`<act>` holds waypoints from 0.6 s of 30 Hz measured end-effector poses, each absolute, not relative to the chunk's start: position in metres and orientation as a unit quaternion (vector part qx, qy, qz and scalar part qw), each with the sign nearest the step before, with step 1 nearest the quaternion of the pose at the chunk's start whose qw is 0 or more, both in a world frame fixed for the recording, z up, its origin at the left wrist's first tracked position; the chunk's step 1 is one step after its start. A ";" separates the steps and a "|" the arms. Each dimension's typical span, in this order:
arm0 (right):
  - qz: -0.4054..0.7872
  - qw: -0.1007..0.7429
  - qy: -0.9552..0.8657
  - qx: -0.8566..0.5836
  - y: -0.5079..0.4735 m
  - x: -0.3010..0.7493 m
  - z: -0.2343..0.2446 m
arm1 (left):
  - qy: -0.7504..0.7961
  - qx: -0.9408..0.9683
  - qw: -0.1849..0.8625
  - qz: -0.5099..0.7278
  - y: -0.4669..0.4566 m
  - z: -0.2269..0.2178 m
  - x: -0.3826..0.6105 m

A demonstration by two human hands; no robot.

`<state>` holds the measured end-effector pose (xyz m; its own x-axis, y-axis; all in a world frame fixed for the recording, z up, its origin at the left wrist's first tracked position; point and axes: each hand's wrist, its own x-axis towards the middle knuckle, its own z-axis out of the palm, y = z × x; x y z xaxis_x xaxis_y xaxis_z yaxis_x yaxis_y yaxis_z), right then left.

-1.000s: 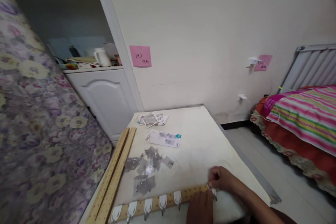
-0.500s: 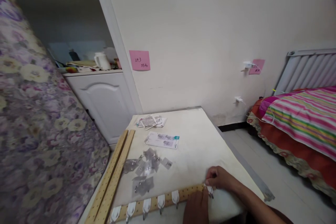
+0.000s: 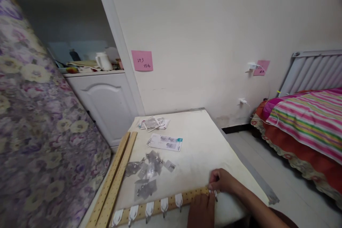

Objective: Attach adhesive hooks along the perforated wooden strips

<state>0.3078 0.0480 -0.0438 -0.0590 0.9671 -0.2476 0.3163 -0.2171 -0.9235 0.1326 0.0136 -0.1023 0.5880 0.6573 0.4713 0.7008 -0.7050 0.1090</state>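
Rightmost hook (image 3: 216,196) partly behind right hand (image 3: 223,181)

**Right Hand (image 3: 220,181) Covered Most of End Hook (image 3: 216,196)**

Whether it gripped or merely touched the hook could not be told. The left hand (image 3: 201,211) hid part of the perforated strip (image 3: 187,197) and was cut off by the bottom edge, as were two boards (image 3: 119,178). The plastic packets' (image 3: 151,167) contents were too small to identify.

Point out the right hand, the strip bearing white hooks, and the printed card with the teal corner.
Right hand (image 3: 223,181): head view, middle of the hand.
Strip (image 3: 171,203): head view, bare part, dotted with holes.
Printed card (image 3: 165,142): head view, middle of its face.
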 end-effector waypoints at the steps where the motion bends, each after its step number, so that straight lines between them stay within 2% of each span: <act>1: 0.494 0.328 -0.532 -0.605 0.048 0.308 -0.046 | -0.393 -0.883 0.055 -0.250 0.013 -0.104 0.134; 13: 0.469 0.313 -0.551 -0.614 0.047 0.310 -0.049 | -0.367 -0.903 0.060 -0.213 0.011 -0.069 0.122; 18: 0.435 0.311 -0.567 -0.627 0.042 0.306 -0.033 | -0.318 -0.901 0.067 -0.286 0.011 -0.101 0.109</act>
<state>0.3060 0.0424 -0.0334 -0.0210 0.9811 -0.1923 0.4412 -0.1635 -0.8824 0.1092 0.0108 -0.1013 0.6343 0.5347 0.5583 0.6113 -0.7890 0.0611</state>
